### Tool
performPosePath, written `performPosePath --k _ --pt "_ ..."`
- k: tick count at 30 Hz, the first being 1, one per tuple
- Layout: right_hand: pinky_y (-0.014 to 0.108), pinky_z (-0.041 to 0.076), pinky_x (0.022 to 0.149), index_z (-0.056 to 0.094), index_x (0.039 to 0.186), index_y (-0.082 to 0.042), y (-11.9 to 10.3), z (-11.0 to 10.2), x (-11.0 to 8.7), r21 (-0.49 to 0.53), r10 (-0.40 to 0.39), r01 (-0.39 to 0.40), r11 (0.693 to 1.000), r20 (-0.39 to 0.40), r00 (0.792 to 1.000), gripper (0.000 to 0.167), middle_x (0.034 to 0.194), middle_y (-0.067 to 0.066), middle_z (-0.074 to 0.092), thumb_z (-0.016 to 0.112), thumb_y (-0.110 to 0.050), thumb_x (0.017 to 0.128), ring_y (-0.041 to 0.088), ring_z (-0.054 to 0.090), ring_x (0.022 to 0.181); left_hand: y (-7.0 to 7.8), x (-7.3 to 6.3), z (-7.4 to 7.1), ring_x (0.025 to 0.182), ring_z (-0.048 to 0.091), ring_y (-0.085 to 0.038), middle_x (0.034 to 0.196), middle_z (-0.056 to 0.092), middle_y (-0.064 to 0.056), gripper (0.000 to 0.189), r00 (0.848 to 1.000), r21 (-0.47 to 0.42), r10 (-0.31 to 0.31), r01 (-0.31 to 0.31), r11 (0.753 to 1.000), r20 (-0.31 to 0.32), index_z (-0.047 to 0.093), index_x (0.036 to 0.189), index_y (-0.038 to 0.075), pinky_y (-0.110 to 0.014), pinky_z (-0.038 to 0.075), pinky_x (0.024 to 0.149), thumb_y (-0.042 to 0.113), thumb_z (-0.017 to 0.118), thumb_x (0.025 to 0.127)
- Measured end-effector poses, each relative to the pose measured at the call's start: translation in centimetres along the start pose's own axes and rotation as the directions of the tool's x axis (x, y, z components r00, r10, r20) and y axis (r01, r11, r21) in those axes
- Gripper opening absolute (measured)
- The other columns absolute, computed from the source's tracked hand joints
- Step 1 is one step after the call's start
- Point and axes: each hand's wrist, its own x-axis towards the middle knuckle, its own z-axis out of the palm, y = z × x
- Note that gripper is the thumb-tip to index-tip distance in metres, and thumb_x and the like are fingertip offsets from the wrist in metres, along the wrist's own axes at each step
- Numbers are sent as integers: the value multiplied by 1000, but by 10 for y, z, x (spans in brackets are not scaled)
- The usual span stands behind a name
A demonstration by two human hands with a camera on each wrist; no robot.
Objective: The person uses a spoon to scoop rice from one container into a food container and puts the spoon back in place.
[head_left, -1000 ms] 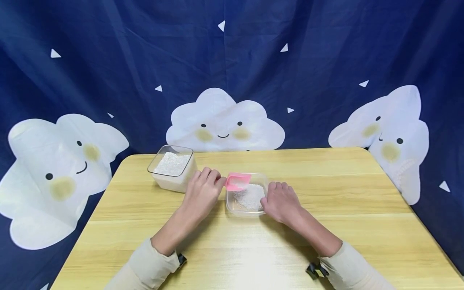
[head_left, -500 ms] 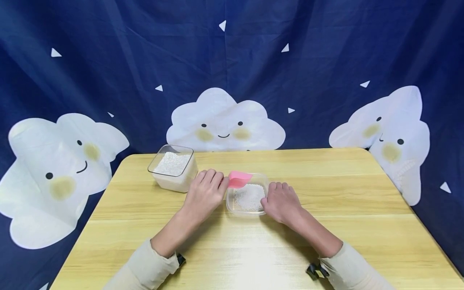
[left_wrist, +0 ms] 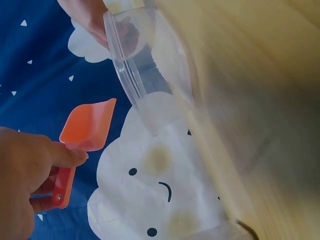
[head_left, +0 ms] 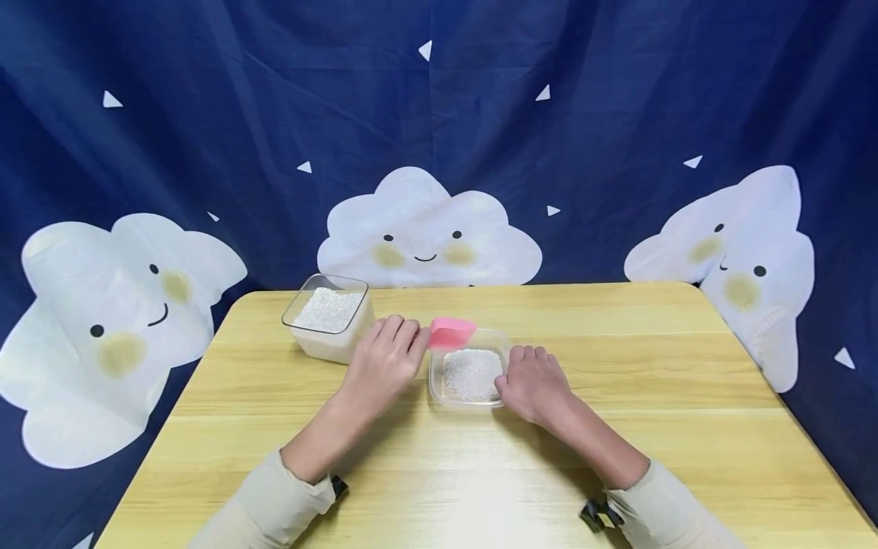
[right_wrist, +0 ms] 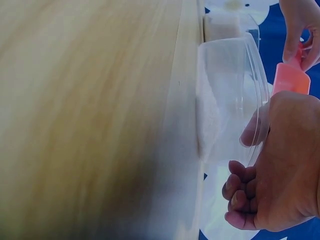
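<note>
My left hand (head_left: 386, 358) holds a small pink scoop (head_left: 451, 334) by its handle, just above the back left rim of a clear plastic container (head_left: 439, 393). In the left wrist view the bowl of the scoop (left_wrist: 89, 125) looks bare, and the thumb lies along its neck. White grains (head_left: 472, 374) cover the container's floor, seen through its wall in the right wrist view. My right hand (head_left: 533, 385) grips the container's right rim. Its thumb reaches over the rim in the right wrist view, with the other fingers (right_wrist: 240, 200) curled outside.
A taller clear bin (head_left: 329, 343) filled with white grains stands at the back left, close to my left hand. Both containers rest on a wooden table (head_left: 652, 366). Behind its far edge hangs a blue curtain (head_left: 604, 137) with cloud faces.
The scoop has turned over and then risen slightly toward the back. White grains seen in it a second ago no longer show. My right hand has stayed on the rim.
</note>
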Motion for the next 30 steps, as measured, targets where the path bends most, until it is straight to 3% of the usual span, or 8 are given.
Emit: performPosePath --k 9,21,30 --pt "50 47 91 53 101 4 1 2 0 -4 2 -2 1000 2 1000 35 96 17 56 44 -29 95 36 55 97 -15 -7 -1 78 58 -26 88 67 -9 22 999 16 -47 47 999 -11 74 102 4 -33 47 61 3 52 99" --pt "50 47 92 54 103 5 1 2 0 11 3 -3 1000 13 1000 37 97 17 56 43 -30 96 35 54 97 -37 -21 -6 84 60 -31 94 68 -12 26 987 51 -151 148 988 50 73 106 3 -37 43 61 6 47 101" --pt "50 47 90 54 101 4 0 3 0 5 -3 3 1000 -2 1000 35 97 17 56 43 -29 95 35 54 96 -56 -25 -8 82 60 -36 92 69 -15 24 978 10 -207 207 978 -30 73 105 1 -41 43 59 9 50 101"
